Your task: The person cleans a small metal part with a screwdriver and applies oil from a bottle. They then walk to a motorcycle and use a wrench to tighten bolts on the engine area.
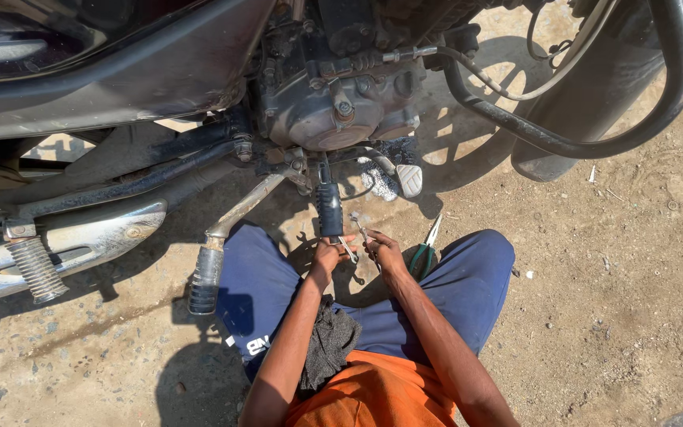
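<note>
A small metal spanner sits between the two hands, just below the black rubber footrest that hangs from the underside of the motorcycle engine. The left hand is curled shut around the spanner's lower end, touching the bottom of the footrest; the right hand is closed too, its fingers pinching the spanner's shaft just beside the left. One pair of green-handled pliers lies on the person's right thigh, near the right hand. A dark grey rag drapes over the lap, under the left forearm. Further left, one kick-start lever slants down to the sandy ground, and a second ribbed footrest sticks out beside the chrome exhaust. A black crash guard curves at the upper right.
</note>
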